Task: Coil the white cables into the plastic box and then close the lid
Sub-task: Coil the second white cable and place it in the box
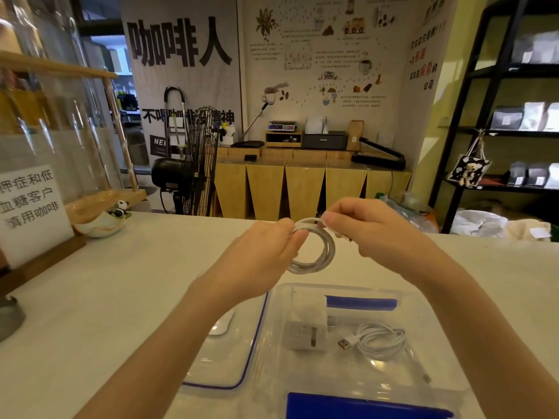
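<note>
White cable, wound into a round coil of several loops, hangs in the air above the counter, just beyond the far edge of the box. Left hand pinches the coil's upper left side between thumb and fingers; right hand pinches its top right, where the loops bunch together. Both hands grasp the same coil, which sags below them as an open ring.

Two white cables are in view. The second cable lies inside the box, at its right, loosely coiled, with an orange-tipped plug pointing left and a loose tail running toward the near right corner. One white charger rests in the box to the left of that cable, its prongs facing up.

One box, clear plastic, sits open on the counter near the person, with a blue clip on its far wall and another on its near wall. One lid, clear with a blue seal along its edge, lies flat on the counter just left of the box, partly under the left forearm.

Far left on the counter stand one printed sign and one small bowl with a panda figure on it.
</note>
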